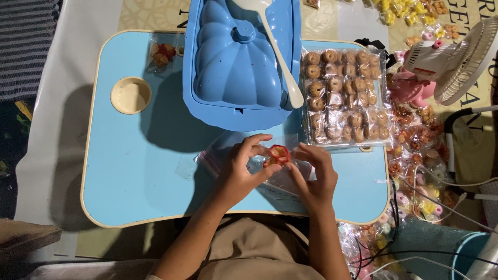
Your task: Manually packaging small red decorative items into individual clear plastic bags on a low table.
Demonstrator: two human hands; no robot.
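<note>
My left hand [241, 171] and my right hand [314, 176] meet over the front middle of a light blue lap table [135, 176]. Between their fingertips is a small red ring-shaped snack [279, 153], pinched mainly by my left thumb and forefinger while my right fingers touch its right side. Under both hands lie clear plastic bags [223, 155] flat on the table. A sheet of several small packets of brown ring cookies [345, 96] lies just beyond my right hand.
A large blue lidded container [233, 67] with a white spoon [277, 52] on it fills the table's far middle. A round cup hole [130, 95] is at far left. A small white and pink fan [456, 57] and many packed snacks [420, 150] lie to the right.
</note>
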